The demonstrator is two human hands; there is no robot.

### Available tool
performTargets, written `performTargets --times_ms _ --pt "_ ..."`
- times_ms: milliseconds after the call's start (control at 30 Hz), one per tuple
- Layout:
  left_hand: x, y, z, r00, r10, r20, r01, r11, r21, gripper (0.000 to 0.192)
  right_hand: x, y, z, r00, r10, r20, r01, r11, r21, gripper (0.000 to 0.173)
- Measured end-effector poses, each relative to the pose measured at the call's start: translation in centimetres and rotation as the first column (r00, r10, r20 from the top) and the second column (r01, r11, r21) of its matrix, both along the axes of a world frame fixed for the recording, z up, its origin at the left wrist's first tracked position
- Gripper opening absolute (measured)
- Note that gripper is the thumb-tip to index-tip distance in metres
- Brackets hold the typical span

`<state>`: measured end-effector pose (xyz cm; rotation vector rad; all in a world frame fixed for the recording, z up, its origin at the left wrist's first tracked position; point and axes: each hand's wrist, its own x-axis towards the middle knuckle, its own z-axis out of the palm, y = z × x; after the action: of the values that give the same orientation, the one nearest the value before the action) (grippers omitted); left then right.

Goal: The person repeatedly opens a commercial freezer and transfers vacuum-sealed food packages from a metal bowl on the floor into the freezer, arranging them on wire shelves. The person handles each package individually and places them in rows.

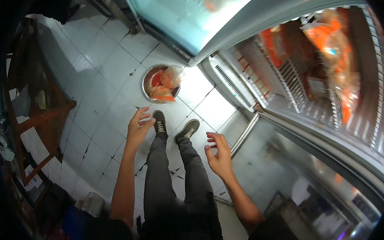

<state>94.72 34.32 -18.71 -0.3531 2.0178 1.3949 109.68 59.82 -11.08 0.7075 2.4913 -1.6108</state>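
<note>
Both hands hang in the air above the floor, fingers curled loosely and apart, holding nothing. My left hand (140, 125) is over my left shoe, nearest to a round metal bowl (145, 89) on the floor. In that bowl lie orange-and-clear plastic bags (163, 85) whose contents I cannot make out. My right hand (219, 151) is beside the glass door (262, 145) of an upright fridge, apart from it. The fridge stands open, and its wire shelves (281, 78) hold several orange-printed plastic packages (331, 48), somewhat blurred.
A second glass-front fridge (186, 24), lit inside, stands ahead. Along the left is a wooden-framed cabinet (47, 129); a metal pot (93, 203) is at lower left. White tiles (101, 86) cover the floor. Dark clothing of what may be another person (51, 8) shows at upper left.
</note>
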Motion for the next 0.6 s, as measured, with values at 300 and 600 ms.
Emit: performTargets --times_ms 300,600 --pt "1.0 -0.7 -30.7 0.679 0.385 0.625 -0.509 0.861 0.022 0.078 -6.2 -2.0 -16.6 1.000 -0.027 -0.007 0.026 0.997 -0.077 0.037" --pt "-1.2 4.2 -51.6 0.297 0.618 0.728 -0.743 0.628 -0.231 0.065 -0.2 -1.8 -27.9 0.948 -0.180 0.263 0.216 0.969 -0.116 0.032"
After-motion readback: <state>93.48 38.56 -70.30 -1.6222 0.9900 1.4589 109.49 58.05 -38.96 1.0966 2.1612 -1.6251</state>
